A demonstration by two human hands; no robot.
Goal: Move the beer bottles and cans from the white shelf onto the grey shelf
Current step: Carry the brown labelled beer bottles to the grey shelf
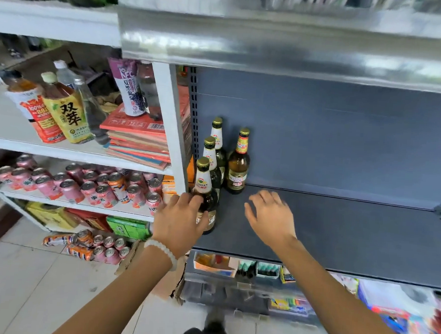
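Several beer bottles stand at the left end of the grey shelf (338,237). The front green bottle (205,184) has a gold cap and a white neck label. My left hand (179,219) grips its body, fingers curled round the glass. Behind it stand two more green bottles (213,157), and a brown bottle (238,165) is to their right. My right hand (269,215) hovers open over the grey shelf, right of the front bottle, holding nothing. The white shelf (169,128) is to the left, with many pink cans (103,188) on a lower level.
Drink bottles (64,107) and stacked red flat cartons (141,142) fill the white shelf's upper level. More cans (102,247) and boxes sit on the floor below. The grey shelf stretches bare to the right. A metal shelf edge (272,42) overhangs above. Small goods line the level beneath.
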